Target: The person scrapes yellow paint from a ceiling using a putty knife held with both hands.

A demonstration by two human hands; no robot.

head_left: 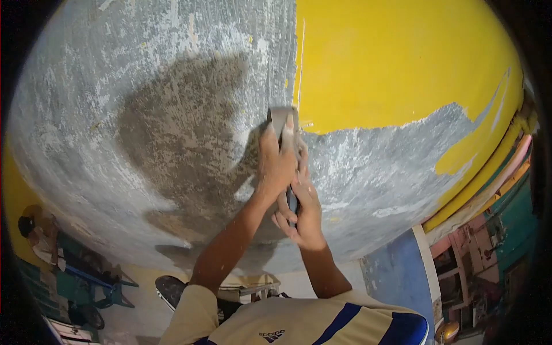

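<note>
A wide-bladed scraper (281, 115) stands with its edge against the wall, right at the boundary between bare grey and yellow paint. My left hand (276, 164) is closed around the upper part of the scraper, its fingers lying along the blade. Lower down, my right hand (306, 210) wraps the dark handle (292, 201). Yellow paint (397, 63) covers the upper right of the wall, with a ragged lower border. The grey scraped surface (86, 115) spreads to the left and below, and my shadow falls across it.
At the lower left a person (43, 244) is near a blue-green wheeled frame (98, 282). A blue wall panel (397, 276) stands at the lower right, beside cluttered shelves (460, 264). Yellow rolled material (489, 178) runs along the right edge. Behind me is a light-coloured rack or ladder (259, 290).
</note>
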